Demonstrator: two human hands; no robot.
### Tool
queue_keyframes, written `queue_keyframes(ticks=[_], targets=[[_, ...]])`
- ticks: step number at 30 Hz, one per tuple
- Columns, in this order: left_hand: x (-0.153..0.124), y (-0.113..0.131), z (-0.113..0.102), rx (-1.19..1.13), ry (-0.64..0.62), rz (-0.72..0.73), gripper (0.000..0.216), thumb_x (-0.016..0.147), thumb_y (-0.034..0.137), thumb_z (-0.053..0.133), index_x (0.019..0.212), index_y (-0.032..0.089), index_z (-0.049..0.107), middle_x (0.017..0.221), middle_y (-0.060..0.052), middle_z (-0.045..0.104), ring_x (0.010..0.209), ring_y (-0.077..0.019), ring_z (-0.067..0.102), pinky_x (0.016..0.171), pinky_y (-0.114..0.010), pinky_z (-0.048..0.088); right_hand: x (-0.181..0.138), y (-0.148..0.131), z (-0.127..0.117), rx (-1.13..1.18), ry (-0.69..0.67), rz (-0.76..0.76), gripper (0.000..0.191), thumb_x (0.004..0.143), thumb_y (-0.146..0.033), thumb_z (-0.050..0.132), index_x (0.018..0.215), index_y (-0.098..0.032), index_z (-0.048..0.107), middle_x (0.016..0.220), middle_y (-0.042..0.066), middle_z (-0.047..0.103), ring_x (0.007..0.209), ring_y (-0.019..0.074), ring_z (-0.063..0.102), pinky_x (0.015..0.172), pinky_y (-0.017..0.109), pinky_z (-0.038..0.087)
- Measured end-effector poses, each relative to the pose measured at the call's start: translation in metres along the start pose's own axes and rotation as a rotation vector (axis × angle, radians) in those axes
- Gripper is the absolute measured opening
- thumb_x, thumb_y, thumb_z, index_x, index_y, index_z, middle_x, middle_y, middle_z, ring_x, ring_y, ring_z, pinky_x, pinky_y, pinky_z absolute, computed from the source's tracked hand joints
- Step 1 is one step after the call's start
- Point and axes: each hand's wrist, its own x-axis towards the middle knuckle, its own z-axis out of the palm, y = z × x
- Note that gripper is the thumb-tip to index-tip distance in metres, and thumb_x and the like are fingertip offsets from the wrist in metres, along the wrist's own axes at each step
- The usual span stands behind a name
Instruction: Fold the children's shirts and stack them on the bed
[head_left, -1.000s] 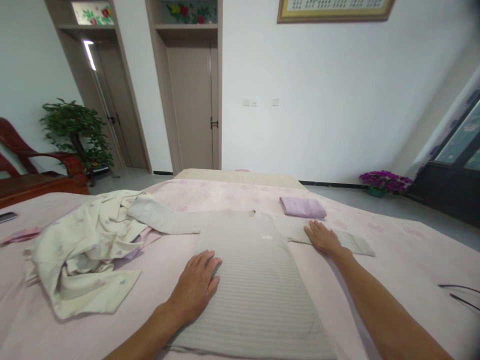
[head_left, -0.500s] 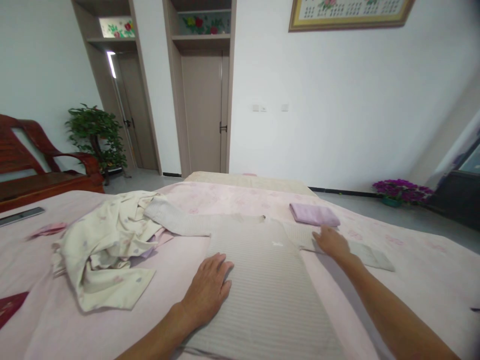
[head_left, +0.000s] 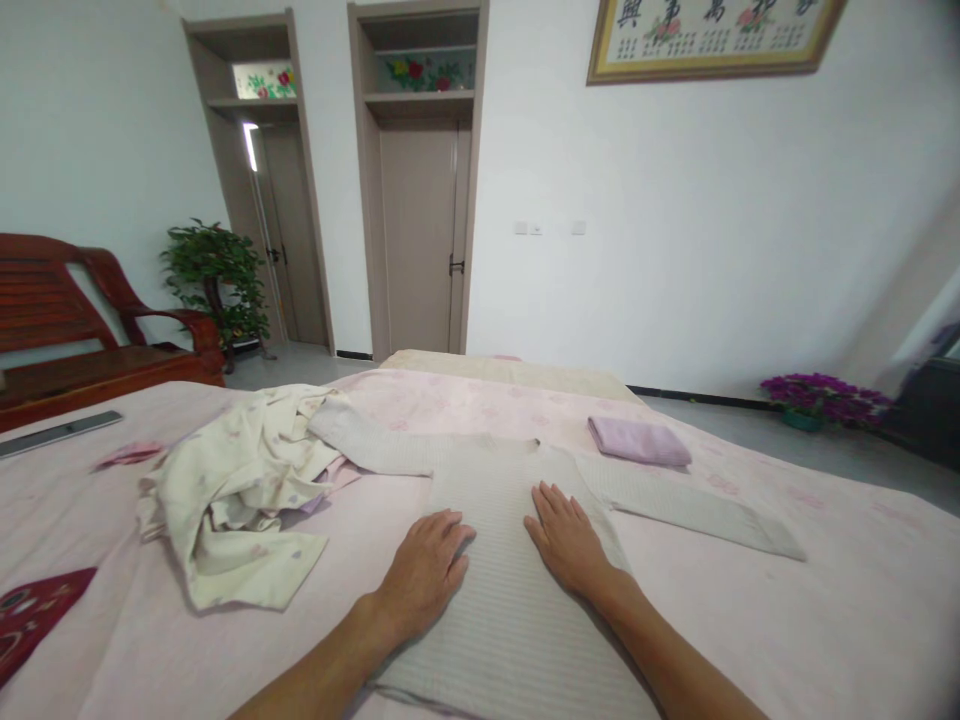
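Observation:
A pale grey striped long-sleeved shirt [head_left: 495, 580] lies spread flat on the pink floral bedsheet [head_left: 847, 620], its neck pointing away from me and both sleeves stretched out sideways. On the left edge of its body rests my left hand [head_left: 429, 568], fingers lying flat. My right hand [head_left: 566, 535] lies flat on the right side of the chest, fingers extended and slightly apart. The left cuff reaches a crumpled heap of cream patterned clothing [head_left: 232, 490]. Beyond the right sleeve sits a folded lilac cloth [head_left: 639, 441].
Over at the left are a dark red patterned item [head_left: 41, 615], a small pink cloth [head_left: 133, 453] and a flat dark-and-silver object [head_left: 60, 433]. A wooden bench [head_left: 112, 330] and a leafy plant [head_left: 214, 275] stand past the bed. Purple flowers [head_left: 825, 398] are at the right wall.
My right hand has moved left from the right sleeve onto the shirt's chest. The right sleeve now lies straighter. My left hand stays on the left edge. The view has shifted slightly.

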Motion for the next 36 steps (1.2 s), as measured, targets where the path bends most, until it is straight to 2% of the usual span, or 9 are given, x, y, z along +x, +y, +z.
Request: queue_keyframes(ticks=[7, 11, 13, 18, 21, 26, 29, 33, 36], targets=[[0.01, -0.009, -0.005, -0.072, 0.054, -0.051, 0.024, 0.089, 0.015, 0.047, 0.106, 0.023, 0.062, 0.109, -0.004, 0.065, 0.104, -0.0202, 0.057, 0.095, -0.036, 0.044, -0.001, 0.0, -0.004, -0.004, -0.001, -0.005, 0.062, 0.098, -0.046, 0.028, 0.149, -0.012, 0.037, 0.157, 0.012, 0.029, 0.145, 0.0262, 0.023, 0.118, 0.045, 0.013], [0.01, -0.019, -0.002, -0.026, 0.111, -0.075, 0.027, 0.087, 0.013, 0.049, 0.108, 0.023, 0.062, 0.112, -0.004, 0.065, 0.11, -0.0201, 0.056, 0.102, -0.037, 0.04, -0.001, -0.001, -0.005, -0.017, -0.016, -0.006, 0.063, 0.097, -0.046, 0.028, 0.149, -0.011, 0.037, 0.156, 0.012, 0.03, 0.146, 0.0256, 0.023, 0.118, 0.044, 0.014], [0.01, -0.03, 0.0, 0.057, 0.145, -0.126, 0.031, 0.086, 0.014, 0.049, 0.114, 0.022, 0.061, 0.119, -0.006, 0.064, 0.119, -0.0228, 0.053, 0.108, -0.042, 0.034, -0.001, 0.0, -0.005, -0.019, -0.017, -0.001, 0.063, 0.097, -0.046, 0.029, 0.149, -0.011, 0.037, 0.156, 0.012, 0.03, 0.146, 0.0253, 0.023, 0.118, 0.044, 0.014], [0.013, -0.062, -0.004, 0.289, 0.287, -0.361, 0.042, 0.086, 0.02, 0.052, 0.128, 0.016, 0.057, 0.143, -0.018, 0.048, 0.141, -0.0355, 0.029, 0.114, -0.058, 0.018, -0.001, 0.0, -0.007, -0.011, -0.018, -0.003, 0.062, 0.097, -0.046, 0.028, 0.148, -0.012, 0.038, 0.156, 0.011, 0.031, 0.145, 0.0257, 0.024, 0.118, 0.044, 0.015], [0.014, -0.079, -0.018, 0.391, 0.391, -0.513, 0.051, 0.085, 0.02, 0.053, 0.135, 0.016, 0.051, 0.153, -0.019, 0.034, 0.146, -0.0361, 0.018, 0.114, -0.06, 0.015, -0.001, 0.0, -0.009, -0.009, -0.017, -0.001, 0.062, 0.097, -0.046, 0.028, 0.148, -0.012, 0.039, 0.156, 0.011, 0.031, 0.145, 0.0261, 0.025, 0.118, 0.043, 0.015], [0.016, -0.109, -0.051, 0.475, 0.592, -0.72, 0.048, 0.088, 0.024, 0.051, 0.136, 0.017, 0.052, 0.158, -0.018, 0.021, 0.146, -0.0347, 0.015, 0.114, -0.056, 0.016, -0.002, -0.002, -0.012, -0.012, -0.01, -0.001, 0.062, 0.096, -0.045, 0.029, 0.147, -0.012, 0.04, 0.155, 0.011, 0.033, 0.145, 0.0264, 0.026, 0.117, 0.043, 0.017], [0.021, -0.13, -0.064, 0.434, 0.652, -0.835, 0.041, 0.089, 0.028, 0.051, 0.129, 0.019, 0.058, 0.155, -0.018, 0.027, 0.141, -0.0355, 0.025, 0.111, -0.053, 0.023, -0.003, -0.003, -0.013, -0.006, 0.001, -0.001, 0.061, 0.097, -0.045, 0.029, 0.147, -0.013, 0.041, 0.154, 0.011, 0.034, 0.144, 0.0265, 0.027, 0.117, 0.043, 0.017], [0.03, -0.151, -0.073, 0.321, 0.587, -0.941, 0.038, 0.09, 0.036, 0.048, 0.123, 0.026, 0.063, 0.144, -0.016, 0.042, 0.134, -0.037, 0.033, 0.106, -0.056, 0.028, -0.004, -0.003, -0.014, -0.001, 0.0, 0.007, 0.06, 0.097, -0.045, 0.029, 0.147, -0.014, 0.042, 0.155, 0.011, 0.034, 0.144, 0.0262, 0.027, 0.118, 0.043, 0.016], [0.035, -0.158, -0.079, 0.252, 0.558, -0.981, 0.04, 0.091, 0.037, 0.044, 0.124, 0.026, 0.062, 0.14, -0.014, 0.046, 0.133, -0.0366, 0.034, 0.106, -0.056, 0.028, -0.004, -0.002, -0.014, -0.003, 0.002, 0.004, 0.06, 0.097, -0.045, 0.029, 0.147, -0.013, 0.041, 0.154, 0.01, 0.035, 0.144, 0.0267, 0.027, 0.117, 0.043, 0.016]])
